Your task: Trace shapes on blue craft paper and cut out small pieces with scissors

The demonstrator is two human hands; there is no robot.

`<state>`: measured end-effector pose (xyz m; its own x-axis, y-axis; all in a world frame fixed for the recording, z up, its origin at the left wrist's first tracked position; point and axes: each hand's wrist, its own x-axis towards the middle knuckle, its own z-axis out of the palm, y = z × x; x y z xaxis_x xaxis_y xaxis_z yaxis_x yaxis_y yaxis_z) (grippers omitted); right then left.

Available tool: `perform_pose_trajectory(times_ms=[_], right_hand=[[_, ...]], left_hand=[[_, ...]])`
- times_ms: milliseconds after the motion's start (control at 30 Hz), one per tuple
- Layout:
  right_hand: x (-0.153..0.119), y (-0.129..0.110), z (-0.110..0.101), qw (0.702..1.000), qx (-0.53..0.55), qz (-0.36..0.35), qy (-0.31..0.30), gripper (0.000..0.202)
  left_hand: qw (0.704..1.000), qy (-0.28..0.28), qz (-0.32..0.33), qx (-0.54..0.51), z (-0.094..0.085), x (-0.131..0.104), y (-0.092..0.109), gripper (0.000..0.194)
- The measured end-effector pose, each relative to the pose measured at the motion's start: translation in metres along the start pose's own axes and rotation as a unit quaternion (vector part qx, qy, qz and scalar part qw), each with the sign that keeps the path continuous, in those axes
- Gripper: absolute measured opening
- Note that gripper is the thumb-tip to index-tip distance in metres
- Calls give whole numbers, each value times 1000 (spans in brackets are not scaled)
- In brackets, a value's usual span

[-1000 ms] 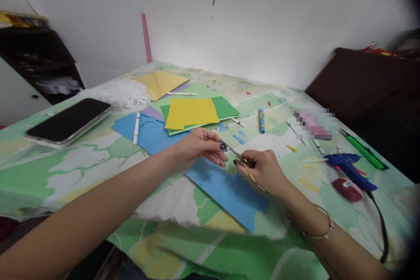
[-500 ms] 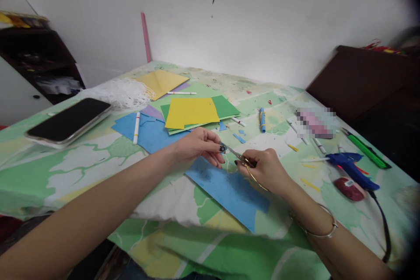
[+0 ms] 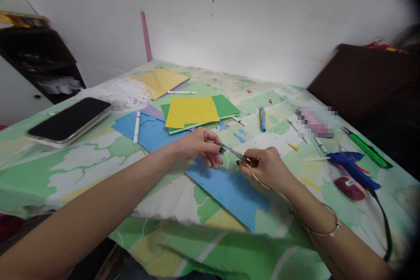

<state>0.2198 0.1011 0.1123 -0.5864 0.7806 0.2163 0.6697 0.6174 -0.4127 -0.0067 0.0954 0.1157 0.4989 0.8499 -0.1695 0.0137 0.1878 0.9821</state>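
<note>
My right hand [image 3: 267,167] is closed round the handles of a pair of scissors [image 3: 241,156], whose blades point left. Their tips reach the fingertips of my left hand [image 3: 205,146], which pinches something too small to make out. Both hands are held above a blue sheet [image 3: 229,190] that lies near the table's front edge. Another blue sheet [image 3: 149,135] lies partly under my left hand. Small blue scraps [image 3: 239,138] are scattered just beyond the scissors.
Yellow [image 3: 192,111] and green sheets [image 3: 226,106] are stacked behind my hands. At left lie a phone [image 3: 70,120] and white string [image 3: 121,93]. A blue glue gun [image 3: 352,168], a red mouse-shaped object [image 3: 349,188] and a green cutter [image 3: 369,148] lie at right, near several markers.
The scissors and my right hand have shifted very slightly. My left hand keeps its pinch in almost the same place.
</note>
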Motion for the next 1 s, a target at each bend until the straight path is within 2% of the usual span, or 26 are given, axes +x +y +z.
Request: perform_pose_trajectory(times_ms=[1000], right_hand=[[0, 1, -7, 1000, -24, 2, -6, 19]], left_hand=[[1000, -15, 12, 15, -9, 4, -3, 5]])
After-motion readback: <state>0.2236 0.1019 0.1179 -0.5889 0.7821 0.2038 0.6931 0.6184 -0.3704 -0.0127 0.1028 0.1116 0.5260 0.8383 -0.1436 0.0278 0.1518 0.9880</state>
